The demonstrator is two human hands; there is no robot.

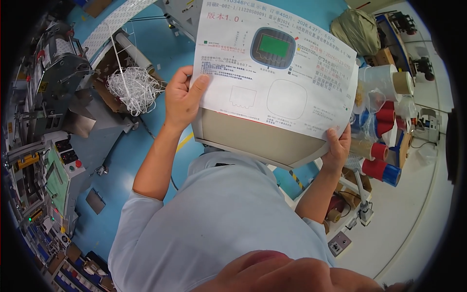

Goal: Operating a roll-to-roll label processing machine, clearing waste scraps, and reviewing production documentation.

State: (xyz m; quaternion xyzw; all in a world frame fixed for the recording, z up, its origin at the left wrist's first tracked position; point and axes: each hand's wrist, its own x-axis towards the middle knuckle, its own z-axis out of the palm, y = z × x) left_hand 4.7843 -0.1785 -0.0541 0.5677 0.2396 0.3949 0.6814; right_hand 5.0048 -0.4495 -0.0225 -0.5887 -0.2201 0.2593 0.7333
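Left hand (181,97): closed on the left edge of the printed sheet (277,68), thumb pressed flat on its face, the other fingers hidden behind. Right hand (339,146): pinching the sheet's lower right corner, fingertips curled over the front edge.

Sheet: white paper, held up in front of the chest, tilted so its right side sits lower. Dense blocks of blue and red print at top and right. Near the top centre, a coloured picture of a rounded grey frame around a green rectangle. Below that, two faint outline drawings: a small notched shape to the left, a larger rounded rectangle to the right. A thin red line runs along the lower edge.

Directly behind the sheet, touching it: a flat beige board (258,141) with a grey rim, its lower part showing beneath the paper.

Left of the sheet, well apart: a tangle of white strips (134,90) on a grey machine (58,73).
Right of the sheet, near: rolls of red tape (384,168) and clear film rolls (384,78) on a white bench (418,214).
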